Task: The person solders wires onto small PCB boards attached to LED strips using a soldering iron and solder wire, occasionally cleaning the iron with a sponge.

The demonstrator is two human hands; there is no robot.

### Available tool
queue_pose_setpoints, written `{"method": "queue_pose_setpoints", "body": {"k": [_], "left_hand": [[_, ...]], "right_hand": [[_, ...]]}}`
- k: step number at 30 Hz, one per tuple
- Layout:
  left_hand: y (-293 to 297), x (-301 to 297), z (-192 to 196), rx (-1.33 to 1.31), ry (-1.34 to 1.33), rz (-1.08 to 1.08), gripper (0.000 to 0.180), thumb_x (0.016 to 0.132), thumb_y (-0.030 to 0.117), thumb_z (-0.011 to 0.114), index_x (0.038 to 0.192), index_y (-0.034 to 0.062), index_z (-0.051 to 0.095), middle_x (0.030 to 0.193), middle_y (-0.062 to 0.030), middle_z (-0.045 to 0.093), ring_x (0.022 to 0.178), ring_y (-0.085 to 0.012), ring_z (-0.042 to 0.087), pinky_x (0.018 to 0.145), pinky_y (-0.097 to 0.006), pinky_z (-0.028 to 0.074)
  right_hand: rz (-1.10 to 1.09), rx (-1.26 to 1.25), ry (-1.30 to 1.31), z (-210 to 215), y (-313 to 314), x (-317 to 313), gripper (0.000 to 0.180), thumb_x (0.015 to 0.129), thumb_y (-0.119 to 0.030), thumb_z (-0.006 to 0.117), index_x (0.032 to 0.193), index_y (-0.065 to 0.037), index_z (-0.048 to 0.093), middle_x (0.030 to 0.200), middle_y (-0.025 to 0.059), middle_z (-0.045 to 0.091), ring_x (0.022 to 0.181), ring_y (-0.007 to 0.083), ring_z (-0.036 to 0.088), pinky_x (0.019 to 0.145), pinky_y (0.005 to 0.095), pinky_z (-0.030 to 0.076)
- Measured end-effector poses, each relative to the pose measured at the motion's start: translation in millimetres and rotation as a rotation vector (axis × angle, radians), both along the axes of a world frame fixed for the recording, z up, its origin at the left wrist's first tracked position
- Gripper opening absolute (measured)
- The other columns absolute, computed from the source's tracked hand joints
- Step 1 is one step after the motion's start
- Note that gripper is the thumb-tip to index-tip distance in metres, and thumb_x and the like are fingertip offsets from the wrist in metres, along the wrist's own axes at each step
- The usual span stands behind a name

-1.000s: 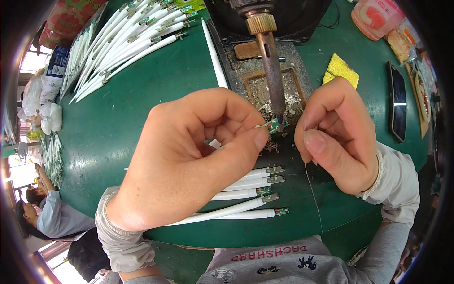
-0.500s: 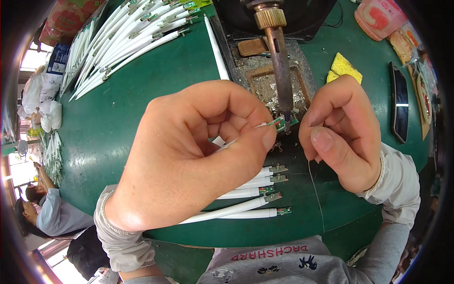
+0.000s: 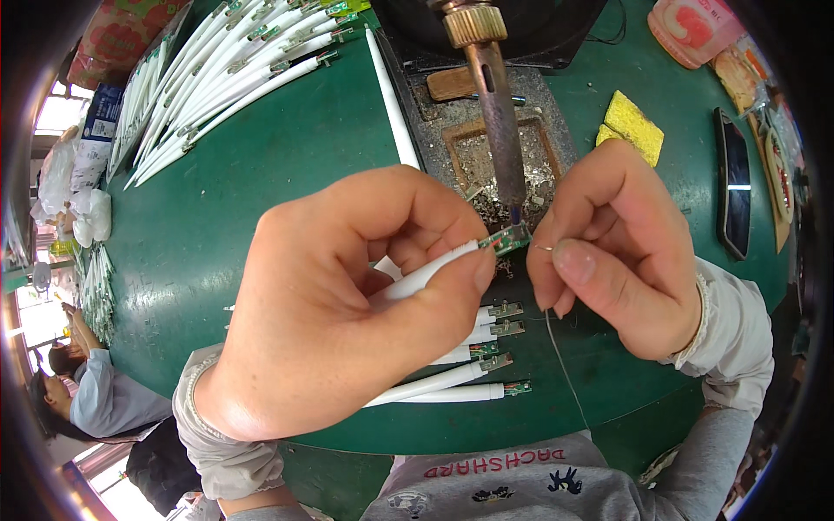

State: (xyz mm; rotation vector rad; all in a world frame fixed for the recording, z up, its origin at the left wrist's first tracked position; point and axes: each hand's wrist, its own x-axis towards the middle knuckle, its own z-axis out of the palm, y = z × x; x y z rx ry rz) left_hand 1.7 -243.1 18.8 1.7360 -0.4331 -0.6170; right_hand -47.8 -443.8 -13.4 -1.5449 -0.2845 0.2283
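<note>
My left hand [image 3: 339,304] pinches a white stylus-like tube [image 3: 434,267] between thumb and forefinger. From the tube's end sticks a small green circuit board [image 3: 506,240] with a metal end and a bit of red wire. Directly over that board comes down the tip of a soldering iron [image 3: 498,113]; whether they touch I cannot tell. To the right, my right hand [image 3: 625,260] holds a thin solder wire [image 3: 561,360] between thumb and fingertips. Its short end points toward the board, and its tail hangs down to the table's near edge.
Several white tubes with boards [image 3: 460,373] lie below my hands; a large pile [image 3: 234,78] fills the far left. Under the iron is a grimy stand [image 3: 452,139] with solder scraps. Right are a yellow sponge [image 3: 632,128], a phone [image 3: 734,187] and a pink tub [image 3: 691,30]. Someone sits far left.
The tube in my left hand has turned, so more of it and its board shows under the iron tip. My right hand has moved left, and the solder end now shows by its thumb.
</note>
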Motion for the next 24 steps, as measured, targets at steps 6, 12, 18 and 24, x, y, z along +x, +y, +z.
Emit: {"method": "queue_pose_setpoints", "body": {"k": [6, 12, 18, 24], "left_hand": [[-4, 2, 2, -0.050, 0.157, 0.083, 0.014, 0.076, 0.004, 0.062, 0.085, -0.0034, 0.054, 0.071, -0.0048, 0.058, 0.056, -0.0042, 0.049, 0.049, -0.016, 0.036], [-3, 3, 2, -0.060, 0.162, 0.079, 0.012, 0.078, 0.004, 0.061, 0.085, -0.0019, 0.053, 0.068, -0.0057, 0.058, 0.048, -0.0030, 0.045, 0.039, -0.015, 0.030], [-4, 1, 4, -0.095, 0.202, 0.107, 0.011, 0.078, 0.004, 0.060, 0.085, -0.0019, 0.053, 0.067, -0.0057, 0.057, 0.048, -0.0031, 0.045, 0.040, -0.015, 0.030], [-3, 5, 6, -0.087, 0.394, 0.137, 0.010, 0.078, 0.003, 0.059, 0.084, -0.0019, 0.053, 0.068, -0.0067, 0.057, 0.047, -0.0037, 0.044, 0.039, -0.016, 0.030]], "right_hand": [[0.003, 0.042, 0.027, -1, 6, 3, 0.019, 0.089, -0.015, 0.050, 0.095, -0.002, 0.037, 0.075, 0.0095, 0.053, 0.064, 0.0115, 0.054, 0.055, 0.0216, 0.045], [-0.013, 0.063, -0.020, 0, 9, 4, 0.019, 0.089, -0.014, 0.049, 0.095, -0.002, 0.035, 0.076, 0.0101, 0.053, 0.063, 0.0120, 0.055, 0.055, 0.0217, 0.045], [-0.002, 0.059, -0.032, 0, 11, 5, 0.018, 0.089, -0.012, 0.049, 0.096, -0.002, 0.035, 0.075, 0.0101, 0.054, 0.062, 0.0122, 0.055, 0.055, 0.0219, 0.046], [-0.005, 0.058, -0.054, -3, 9, 4, 0.018, 0.090, -0.013, 0.049, 0.095, -0.003, 0.035, 0.073, 0.0099, 0.054, 0.060, 0.0116, 0.054, 0.053, 0.0214, 0.045]]}}
